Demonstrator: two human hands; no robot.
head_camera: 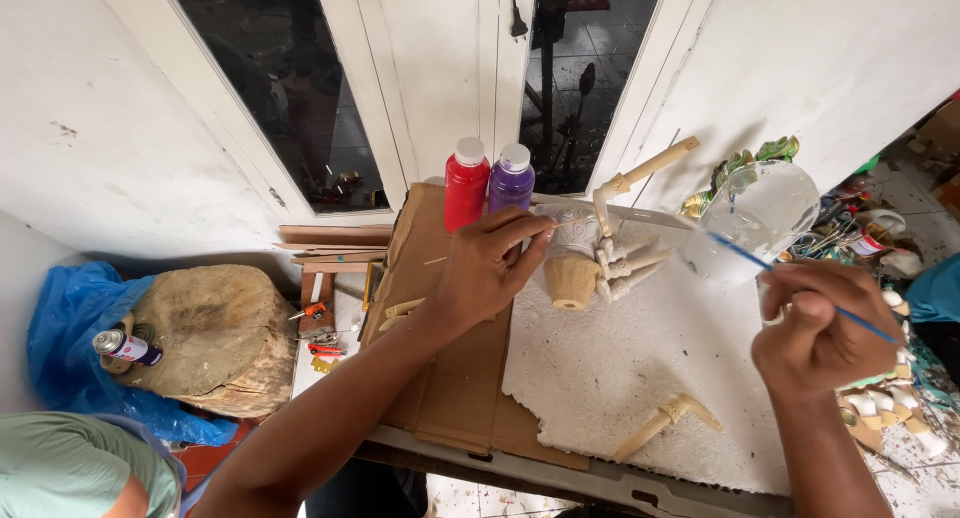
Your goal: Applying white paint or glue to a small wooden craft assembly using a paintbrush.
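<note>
My left hand (487, 265) grips a small pot-shaped craft piece (573, 261), white on top and tan below, lying on its side with pipe-like white and tan arms (628, 261) sticking out to the right. My right hand (815, 330) pinches a thin blue paintbrush (790, 282) whose tip points up-left toward a clear plastic cup (757, 216). A red paint bottle (465, 185) and a purple paint bottle (511, 179) stand just behind my left hand. The piece rests over a white foam board (620, 368).
Brown cardboard (460, 378) lies under the foam's left side. A tan pipe joint (664, 423) lies near the foam's front edge. A wood stump (215, 338) with a spray can (126, 347) sits left on blue plastic. Pipe fittings and clutter crowd the right. Windows stand behind.
</note>
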